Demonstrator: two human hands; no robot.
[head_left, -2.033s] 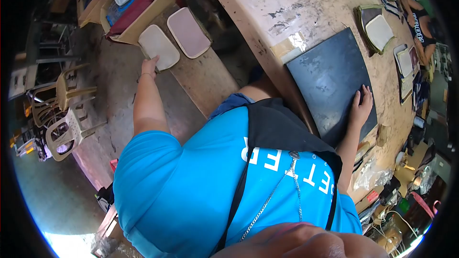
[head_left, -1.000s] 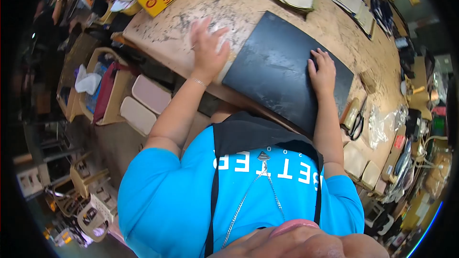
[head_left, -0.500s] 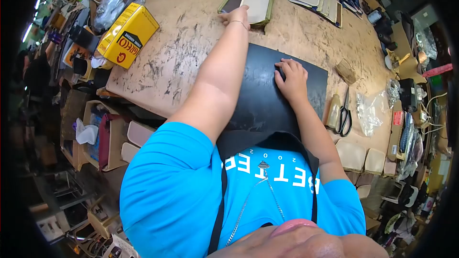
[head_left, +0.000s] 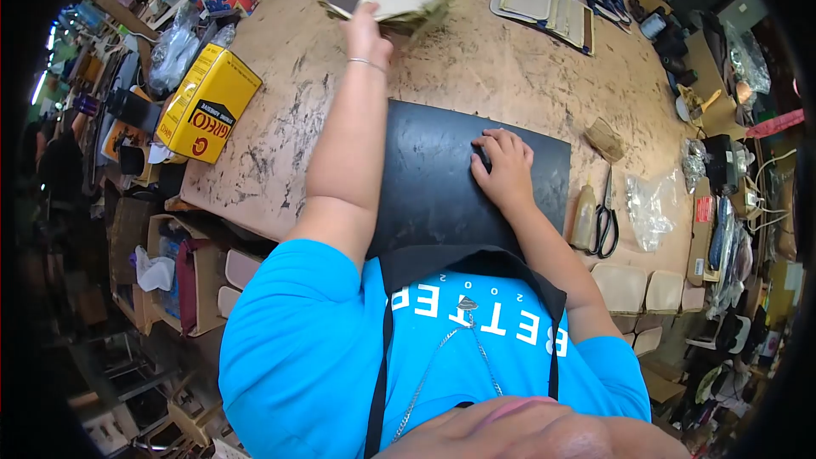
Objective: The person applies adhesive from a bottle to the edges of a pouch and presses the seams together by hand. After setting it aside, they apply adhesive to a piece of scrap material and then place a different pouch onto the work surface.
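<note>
My left hand (head_left: 367, 34) reaches to the far side of the table. It is closed on the near edge of a stack of green-edged, wallet-like pieces (head_left: 410, 0), with a pale panel on top and a dark one at its left. The stack is tilted and blurred. On a black board (head_left: 425, 178) rests my right hand (head_left: 506, 166), its fingers curled over a small dark thing that I cannot make out. Right of the board lie black-handled scissors (head_left: 605, 225) and a bottle with yellowish contents (head_left: 584, 217).
A yellow adhesive tin (head_left: 208, 102) stands at the table's left edge. More wallet-like pieces (head_left: 544, 4) lie at the back right. A brown scrap (head_left: 603, 139) and a clear plastic bag (head_left: 653, 208) are on the right. Pale panels (head_left: 619, 283) sit at the near right edge.
My left hand has shifted left and farther away with the stack, which is now tilted and blurred instead of lying flat. My right hand remains on the board. The whole view has shifted slightly.
</note>
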